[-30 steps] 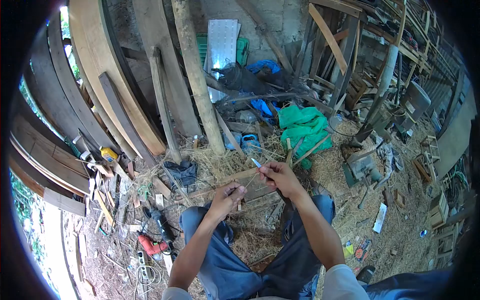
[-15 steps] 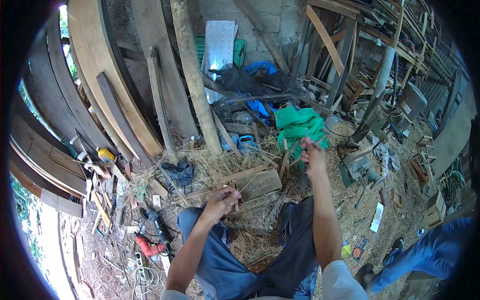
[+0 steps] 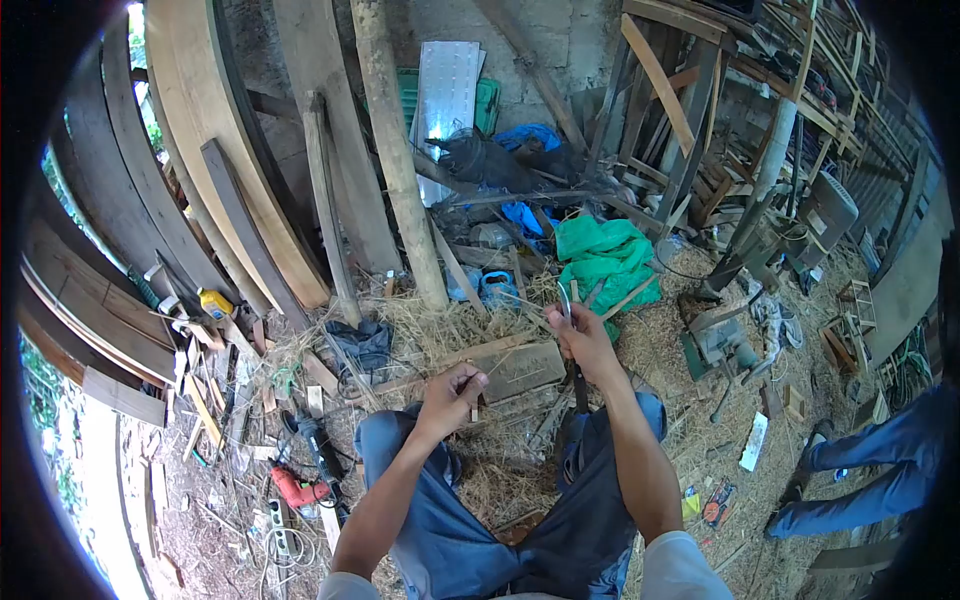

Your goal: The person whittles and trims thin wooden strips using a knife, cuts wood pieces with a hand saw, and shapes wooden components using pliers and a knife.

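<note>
Head view: I see the right hand [image 3: 582,340] pinching a blade [image 3: 566,304]; the left hand [image 3: 450,400] curls, its grip I cannot tell.

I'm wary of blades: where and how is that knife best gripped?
Probably by the handle end of the knife, mostly hidden in the right hand, coming from the near side: the slim blade projects beyond the grip, pointing away.
</note>
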`<state>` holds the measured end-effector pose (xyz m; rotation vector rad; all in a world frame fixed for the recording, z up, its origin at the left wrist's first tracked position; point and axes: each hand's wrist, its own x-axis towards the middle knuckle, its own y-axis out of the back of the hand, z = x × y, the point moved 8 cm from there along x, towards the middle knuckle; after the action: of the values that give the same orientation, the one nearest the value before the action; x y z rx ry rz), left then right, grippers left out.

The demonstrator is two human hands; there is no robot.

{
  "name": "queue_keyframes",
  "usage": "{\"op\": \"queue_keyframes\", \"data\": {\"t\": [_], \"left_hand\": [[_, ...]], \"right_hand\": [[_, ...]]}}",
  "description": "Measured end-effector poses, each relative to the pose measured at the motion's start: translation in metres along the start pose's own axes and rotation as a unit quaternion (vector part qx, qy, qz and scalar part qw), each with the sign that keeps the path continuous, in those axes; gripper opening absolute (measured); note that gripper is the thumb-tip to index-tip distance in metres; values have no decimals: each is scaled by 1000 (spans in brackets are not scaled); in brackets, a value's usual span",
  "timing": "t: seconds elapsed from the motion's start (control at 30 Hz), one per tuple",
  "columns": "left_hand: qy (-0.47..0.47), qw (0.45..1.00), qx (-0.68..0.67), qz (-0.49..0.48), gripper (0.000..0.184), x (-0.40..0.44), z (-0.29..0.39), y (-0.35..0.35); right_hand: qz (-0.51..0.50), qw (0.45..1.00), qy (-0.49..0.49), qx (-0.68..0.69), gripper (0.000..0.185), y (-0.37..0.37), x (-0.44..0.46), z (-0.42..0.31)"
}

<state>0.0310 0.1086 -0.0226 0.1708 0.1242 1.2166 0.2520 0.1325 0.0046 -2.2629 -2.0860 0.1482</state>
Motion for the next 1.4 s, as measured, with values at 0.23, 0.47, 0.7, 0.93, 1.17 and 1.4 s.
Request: {"op": "queue_keyframes", "data": {"t": [0.23,0.47,0.7,0.93,1.17,1.4], "left_hand": [[-14,999,10,-29,11,-2,3,-7],[-6,998,-54,-28,11,1,9,-17],[-1,996,-88,-13,11,-1,7,-19],[32,993,-107,23,14,0,-3,-11],[50,991,-125,5,14,-3,3,-16],[33,994,-98,19,13,-1,1,-12]], "right_hand": [[-10,1000,4,17,14,-2,1,4],[-44,999,13,8,17,-18,-2,4],[-65,998,13,16,19,-22,-3,-1],[-44,981,-54,182,26,-15,-7,1],[-123,992,-2,-4,23,-44,-19,3],[-144,989,-12,6,21,-45,-14,9]]}}
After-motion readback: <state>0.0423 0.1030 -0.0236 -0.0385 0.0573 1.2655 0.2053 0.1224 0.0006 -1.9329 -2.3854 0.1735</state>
